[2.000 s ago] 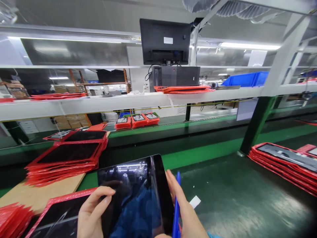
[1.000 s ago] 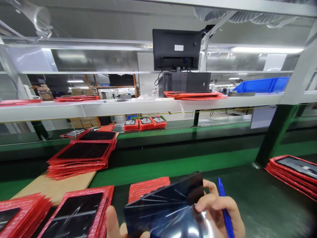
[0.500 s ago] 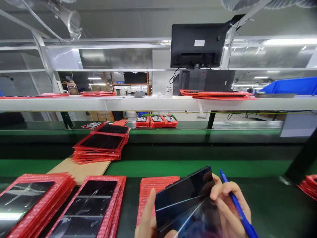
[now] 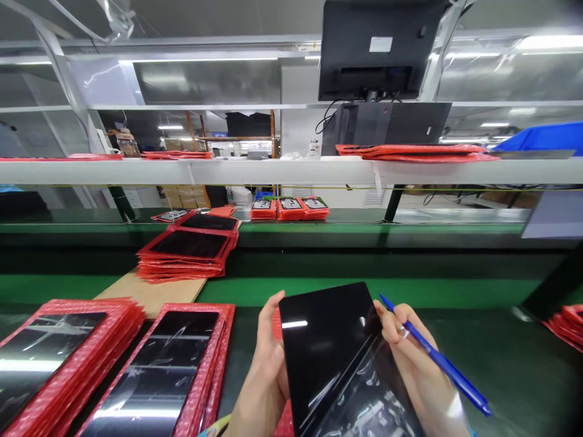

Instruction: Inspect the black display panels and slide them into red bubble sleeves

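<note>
A glossy black screen panel (image 4: 325, 340) is tilted up in front of me. My left hand (image 4: 266, 358) grips its left edge, thumb up along the side. Over the panel's lower right lies a wrinkled clear film (image 4: 368, 400), while the upper left of the glass looks smooth and bare. At the right edge, my right hand (image 4: 414, 349) pinches the film near the upper corner. A blue pen (image 4: 444, 364) also sits in that hand, slanting across the fingers. Partly hidden behind the panel is a red bubble-wrap pouch (image 4: 277, 325).
Left of me stand two stacks of red bubble pouches, a left stack (image 4: 132, 321) and a nearer one (image 4: 225, 340), topped by black screens. Another pouch stack (image 4: 182, 267) rests on a wooden board (image 4: 152, 294). A white shelf (image 4: 255, 172) crosses ahead, carrying a monitor (image 4: 380, 60).
The panel has turned more upright and faces me more squarely. My left hand shows further up its left edge. The film's fold line has shifted toward the lower right, and the view has tilted down.
</note>
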`<state>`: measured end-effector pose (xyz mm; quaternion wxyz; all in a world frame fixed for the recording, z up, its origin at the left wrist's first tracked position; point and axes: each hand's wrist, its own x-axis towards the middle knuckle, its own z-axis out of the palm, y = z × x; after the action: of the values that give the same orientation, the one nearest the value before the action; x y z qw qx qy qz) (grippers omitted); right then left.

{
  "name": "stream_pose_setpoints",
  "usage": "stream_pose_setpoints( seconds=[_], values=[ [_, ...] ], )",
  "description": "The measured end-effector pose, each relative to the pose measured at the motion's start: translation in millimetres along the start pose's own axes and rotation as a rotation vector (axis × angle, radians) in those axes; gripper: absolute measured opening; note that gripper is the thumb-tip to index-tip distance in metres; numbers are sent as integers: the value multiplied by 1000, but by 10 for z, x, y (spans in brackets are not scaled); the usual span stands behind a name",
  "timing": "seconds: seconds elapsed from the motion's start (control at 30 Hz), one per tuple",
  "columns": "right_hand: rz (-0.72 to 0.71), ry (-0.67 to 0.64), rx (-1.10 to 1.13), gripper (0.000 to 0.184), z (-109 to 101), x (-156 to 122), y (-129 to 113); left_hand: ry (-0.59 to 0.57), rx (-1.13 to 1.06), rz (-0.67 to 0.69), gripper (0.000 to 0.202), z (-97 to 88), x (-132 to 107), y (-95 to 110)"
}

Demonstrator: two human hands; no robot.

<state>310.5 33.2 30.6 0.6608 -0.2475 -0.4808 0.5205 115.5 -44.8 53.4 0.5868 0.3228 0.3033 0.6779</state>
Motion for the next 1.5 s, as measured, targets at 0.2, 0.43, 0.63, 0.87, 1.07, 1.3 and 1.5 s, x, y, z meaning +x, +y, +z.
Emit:
stream_pose_setpoints(
  seconds=[0.2,0.43,0.63,0.87,1.07,1.3,1.5],
  values=[
    [195,266,248,37,27,-32,-56,81,-63,1,55,-40,108,-19],
    [316,495,389,49,94,45,-94,50,-190,-53,53,-44,163,-16],
    [351,436,391,46,54,107,-41,36,-170,-7,45,-117,202,-72],
    [315,453,131,56,121,72,-27,60,-168,-25,49,-109,182,-44],
    [166,228,33,39,74,1,2,77,-109,18,43,-81,149,-29],
    [1,122,-113,26,100,-35,8,107,-30,91,42,-79,109,-70],
    [-283,68,-218,22,90,-99,48,137,-28,171,58,-15,27,-89]
  ],
)
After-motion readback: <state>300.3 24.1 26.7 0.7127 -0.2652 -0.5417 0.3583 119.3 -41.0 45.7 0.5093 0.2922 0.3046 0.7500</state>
